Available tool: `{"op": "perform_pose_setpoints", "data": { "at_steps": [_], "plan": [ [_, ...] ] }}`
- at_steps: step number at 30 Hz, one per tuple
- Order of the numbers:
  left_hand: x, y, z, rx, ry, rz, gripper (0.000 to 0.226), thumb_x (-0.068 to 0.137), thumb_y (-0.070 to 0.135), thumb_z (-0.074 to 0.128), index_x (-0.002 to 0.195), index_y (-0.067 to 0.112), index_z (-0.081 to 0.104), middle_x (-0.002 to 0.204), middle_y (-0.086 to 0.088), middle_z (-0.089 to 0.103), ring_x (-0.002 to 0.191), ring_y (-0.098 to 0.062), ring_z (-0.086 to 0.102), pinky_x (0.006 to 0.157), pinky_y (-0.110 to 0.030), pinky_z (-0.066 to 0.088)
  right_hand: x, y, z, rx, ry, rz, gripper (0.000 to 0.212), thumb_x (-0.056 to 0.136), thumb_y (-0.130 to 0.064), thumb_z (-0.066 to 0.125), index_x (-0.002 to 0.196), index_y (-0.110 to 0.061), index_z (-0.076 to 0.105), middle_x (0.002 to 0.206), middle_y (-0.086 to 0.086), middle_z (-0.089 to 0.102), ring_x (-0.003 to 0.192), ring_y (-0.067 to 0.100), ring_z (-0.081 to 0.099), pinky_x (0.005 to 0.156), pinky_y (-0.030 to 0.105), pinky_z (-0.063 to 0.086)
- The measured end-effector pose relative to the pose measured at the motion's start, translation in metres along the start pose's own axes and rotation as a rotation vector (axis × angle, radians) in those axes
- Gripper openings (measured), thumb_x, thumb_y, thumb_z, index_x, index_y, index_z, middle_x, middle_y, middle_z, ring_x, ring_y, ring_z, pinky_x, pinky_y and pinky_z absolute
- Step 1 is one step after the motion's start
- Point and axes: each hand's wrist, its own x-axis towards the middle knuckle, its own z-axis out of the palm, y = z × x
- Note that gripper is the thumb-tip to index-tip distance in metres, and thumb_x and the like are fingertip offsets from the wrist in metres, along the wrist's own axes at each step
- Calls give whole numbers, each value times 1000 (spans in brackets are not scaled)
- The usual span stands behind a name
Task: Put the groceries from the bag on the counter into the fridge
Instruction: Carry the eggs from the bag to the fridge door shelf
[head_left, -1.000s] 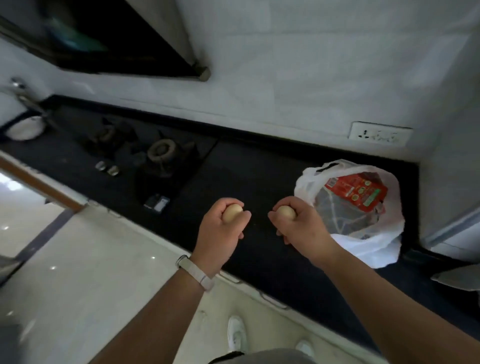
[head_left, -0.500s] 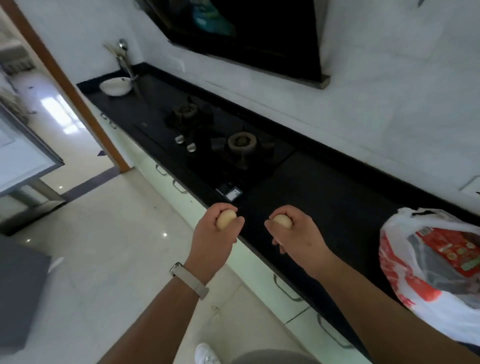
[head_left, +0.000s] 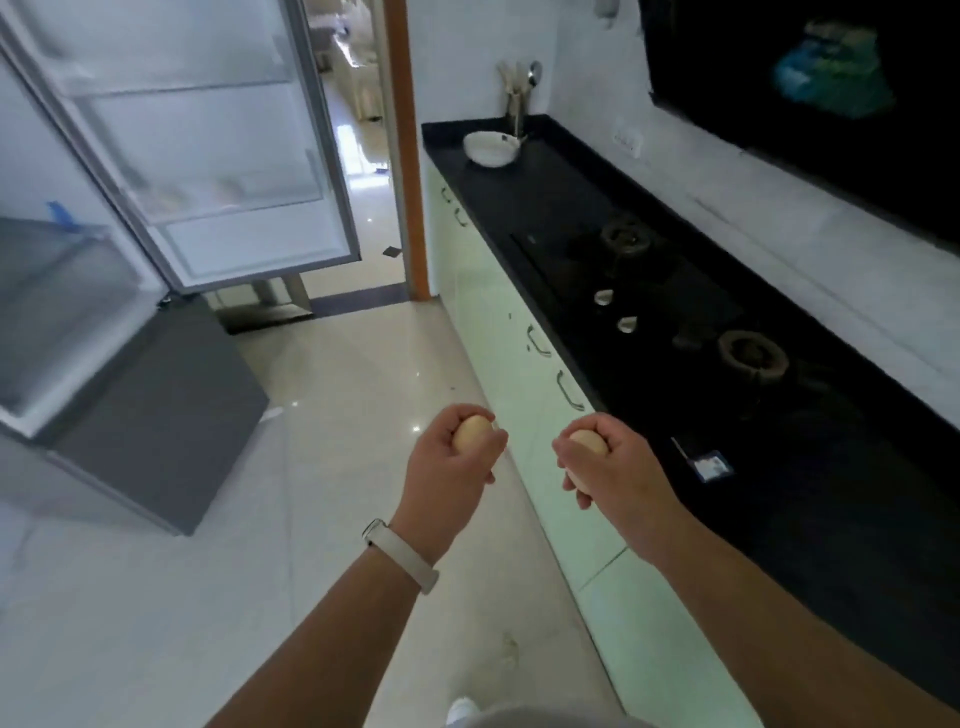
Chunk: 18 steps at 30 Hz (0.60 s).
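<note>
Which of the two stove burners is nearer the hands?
The lower burner in view, beside the right hand; the other burner sits farther along, toward the white bowl.

A white bowl (head_left: 491, 149) sits just in front of some upright utensils (head_left: 517, 88) at the far wall. Nearer lies a black glass hob (head_left: 654, 291) with 2 burners (head_left: 750, 358) and 2 silver knobs (head_left: 603, 297) between them, toward its front edge. A small sticker (head_left: 711, 465) marks its near corner. A dark hood (head_left: 831, 78) hangs above. A socket (head_left: 627, 139) is on the white wall. Pale green cabinets (head_left: 488, 312) below carry metal handles (head_left: 570, 389). The glossy tiled floor (head_left: 363, 389) runs to an orange door frame (head_left: 405, 130).
</note>
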Motion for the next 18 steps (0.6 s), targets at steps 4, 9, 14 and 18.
{"op": "perform_pose_setpoints", "data": {
  "at_steps": [4, 9, 14, 18],
  "plan": [
    [15, -1, -49, -8, 122, 5, 10, 87, 12, 70, 95, 16, 66, 83, -9, 62, 58, -15, 58, 51, -19, 47, 25, -18, 47, -19, -121, -47, 5, 86, -16, 67, 86, -13, 64, 74, 8, 63, 59, 17, 61, 50, 30, 48],
    [27, -3, -94, 8, 254, -20, 10, 87, 14, 69, 96, 18, 67, 83, -9, 63, 56, -10, 59, 52, -20, 49, 59, -34, 95, -7, -250, -84, 6, 84, -20, 68, 83, -15, 64, 72, 9, 63, 59, 19, 61, 51, 32, 48],
    [52, -11, -126, 47, 369, -62, 8, 87, 17, 67, 95, 21, 67, 82, -10, 64, 57, -12, 59, 54, -22, 49, 100, -46, 140, 9, -363, -96, 7, 87, -14, 67, 87, -8, 64, 73, 11, 61, 58, 17, 60, 49, 30, 46],
    [91, -14, -143, 54, 465, -91, 8, 87, 19, 66, 94, 24, 67, 76, -9, 66, 59, -16, 61, 58, -34, 50, 149, -56, 170, 8, -427, -107, 7, 86, -12, 67, 87, -6, 63, 71, 10, 60, 57, 16, 60, 47, 30, 45]
  ]
}}
